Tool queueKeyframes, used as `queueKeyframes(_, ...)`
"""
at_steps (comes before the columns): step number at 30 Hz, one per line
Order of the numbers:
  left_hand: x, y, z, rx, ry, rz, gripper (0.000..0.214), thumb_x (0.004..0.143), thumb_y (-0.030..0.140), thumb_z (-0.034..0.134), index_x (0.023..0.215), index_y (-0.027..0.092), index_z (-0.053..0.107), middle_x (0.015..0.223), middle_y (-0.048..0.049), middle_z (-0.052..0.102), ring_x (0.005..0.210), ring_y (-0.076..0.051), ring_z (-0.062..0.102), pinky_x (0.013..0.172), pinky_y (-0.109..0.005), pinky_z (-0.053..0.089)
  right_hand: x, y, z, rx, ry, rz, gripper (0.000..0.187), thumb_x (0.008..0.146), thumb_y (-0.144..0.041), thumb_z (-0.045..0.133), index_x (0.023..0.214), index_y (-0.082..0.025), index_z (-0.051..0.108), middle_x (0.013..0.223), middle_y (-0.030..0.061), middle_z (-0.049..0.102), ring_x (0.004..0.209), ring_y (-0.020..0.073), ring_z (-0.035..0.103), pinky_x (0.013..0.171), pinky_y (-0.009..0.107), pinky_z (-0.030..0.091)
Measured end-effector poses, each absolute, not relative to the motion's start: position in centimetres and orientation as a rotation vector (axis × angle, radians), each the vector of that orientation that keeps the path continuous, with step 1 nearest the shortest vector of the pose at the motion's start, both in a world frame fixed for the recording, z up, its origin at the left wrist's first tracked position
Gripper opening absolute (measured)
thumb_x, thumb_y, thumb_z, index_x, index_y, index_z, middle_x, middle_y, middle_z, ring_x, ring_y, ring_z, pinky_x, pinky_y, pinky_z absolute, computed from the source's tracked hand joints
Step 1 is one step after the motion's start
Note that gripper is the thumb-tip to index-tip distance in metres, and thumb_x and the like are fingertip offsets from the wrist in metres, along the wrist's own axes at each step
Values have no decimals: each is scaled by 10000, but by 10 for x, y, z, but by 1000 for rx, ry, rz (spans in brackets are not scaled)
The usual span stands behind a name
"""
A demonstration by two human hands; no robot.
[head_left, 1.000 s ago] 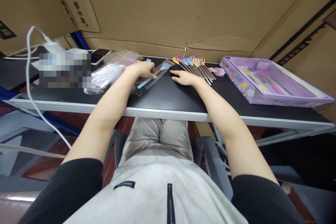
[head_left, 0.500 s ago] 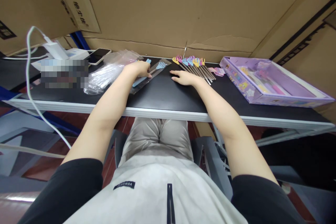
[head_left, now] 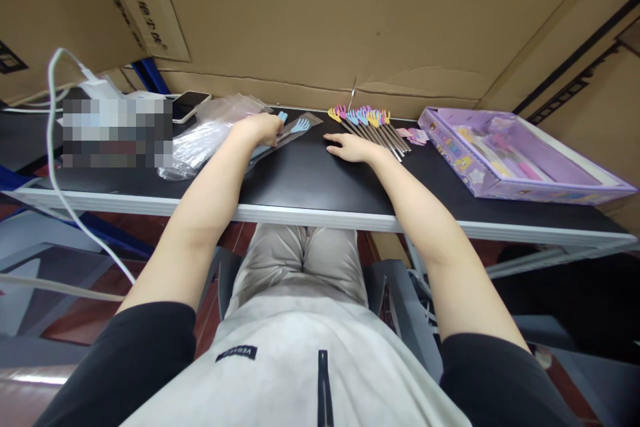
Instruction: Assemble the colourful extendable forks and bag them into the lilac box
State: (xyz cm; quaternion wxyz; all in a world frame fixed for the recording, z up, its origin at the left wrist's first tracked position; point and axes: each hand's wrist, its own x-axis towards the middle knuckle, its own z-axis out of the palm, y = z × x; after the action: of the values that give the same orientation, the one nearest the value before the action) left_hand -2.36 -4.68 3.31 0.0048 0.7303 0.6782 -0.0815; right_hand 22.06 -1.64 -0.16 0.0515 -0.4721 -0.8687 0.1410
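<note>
My left hand (head_left: 263, 129) is closed over a back scratcher in a clear plastic bag at the desk's middle left. The blue claw-shaped head of the back scratcher (head_left: 301, 125) sticks out to the right of my fingers, inside the bag. My fingertips are partly hidden, and another light-blue piece (head_left: 283, 116) shows just behind them. On the black desktop my right hand (head_left: 346, 147) lies palm down with its fingers stretched out, holding nothing. Right beside it are several unbagged back scratchers (head_left: 373, 125) with yellow, pink and blue heads and metal rods.
A heap of clear plastic bags (head_left: 200, 137) lies left of my left hand, with a phone (head_left: 191, 105) behind it. A white charger and cable (head_left: 52, 120) stand far left. Pink tags (head_left: 416, 136) and a purple box (head_left: 525, 192) are at right. Cardboard (head_left: 320, 27) walls the back.
My left hand has shifted slightly left, and the bagged back scratcher has slid left with it. The right hand has stayed in place.
</note>
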Motion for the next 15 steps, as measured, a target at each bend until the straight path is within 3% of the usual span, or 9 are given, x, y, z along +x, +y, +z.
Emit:
queueKeyframes(8, -30, -41, 32, 2261, 2155, -312, 754, 839, 215, 708, 1565, 364, 571, 1517, -65, 667, 1314, -310, 669, 1048, -347, 536, 225, -13, -4, -1394, -2642, 417, 592, 1047, -236, 542, 1631, -143, 517, 1674, 97, 483, 1579, 229, 454, 1345, 389, 300)
queueKeyframes(12, -36, -37, 31, 2248, 2188, -319, 917, 791, 188, 720, 1651, 370, 458, 1579, -80, 621, 1360, -337, 643, 1079, -392, 531, 225, -13, -4, -1387, -2650, 409, 589, 1043, -241, 545, 1622, -135, 528, 1666, 110, 489, 1572, 242, 465, 1341, 404, 308)
queueKeyframes(15, -41, -36, 32, 2233, 2216, -347, 936, 762, 230, 781, 1632, 402, 481, 1560, -60, 633, 1361, -348, 636, 1095, -406, 516, 225, -15, -3, -1394, -2645, 401, 585, 1037, -241, 559, 1608, -115, 544, 1649, 128, 510, 1556, 249, 490, 1332, 401, 323)
